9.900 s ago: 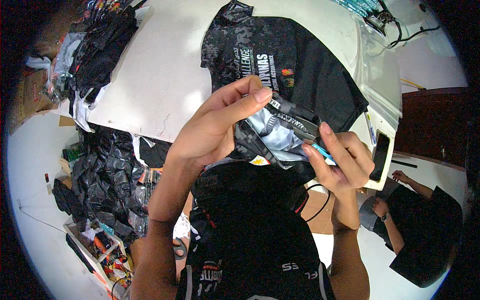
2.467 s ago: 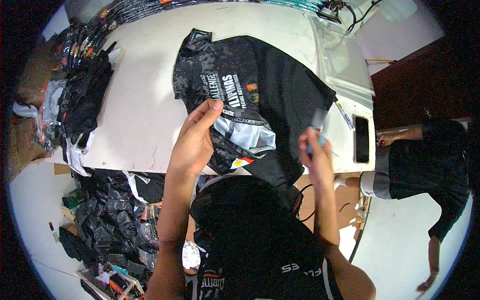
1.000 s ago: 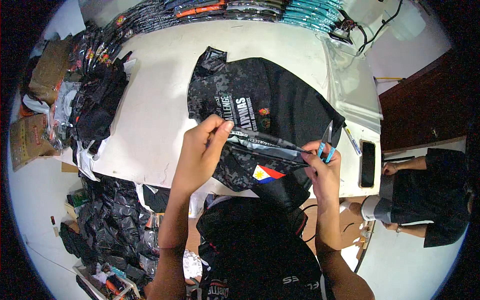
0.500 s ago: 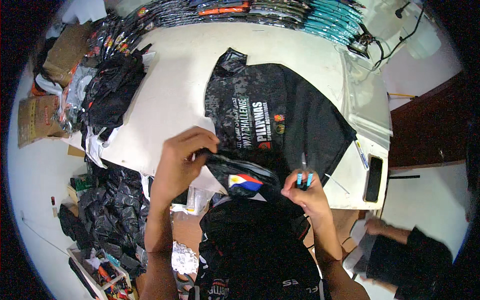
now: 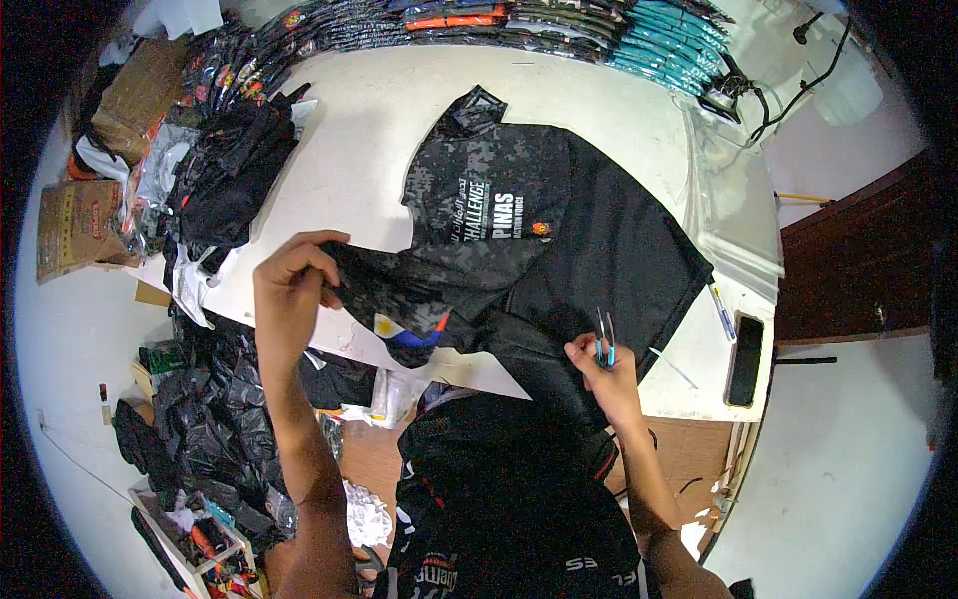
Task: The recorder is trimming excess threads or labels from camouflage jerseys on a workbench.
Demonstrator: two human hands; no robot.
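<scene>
White tabletop point(image 5: 369, 130) carries the dark shirt point(image 5: 539, 250), spread flat. Your left hand point(image 5: 289, 290) is pinched on its sleeve edge; your right hand point(image 5: 604, 374), closed around blue snips point(image 5: 604, 339), rests on the hem. Keep the fabric taut.

Far edge of tabletop point(image 5: 369, 130): row of flat clear-bagged garments point(image 5: 519, 18), mostly black, some orange, teal ones at the right end. Left edge: heap of black bagged items point(image 5: 225, 185). Off the tabletop on the left: brown cardboard box point(image 5: 140, 85), below it a tan printed packet point(image 5: 75, 225). Floor lower left: pile of black plastic bags point(image 5: 200, 419). Right edge of tabletop: black phone point(image 5: 744, 359), screen dark, lying flat; clear plastic sleeves point(image 5: 733, 200) just beyond it.
</scene>
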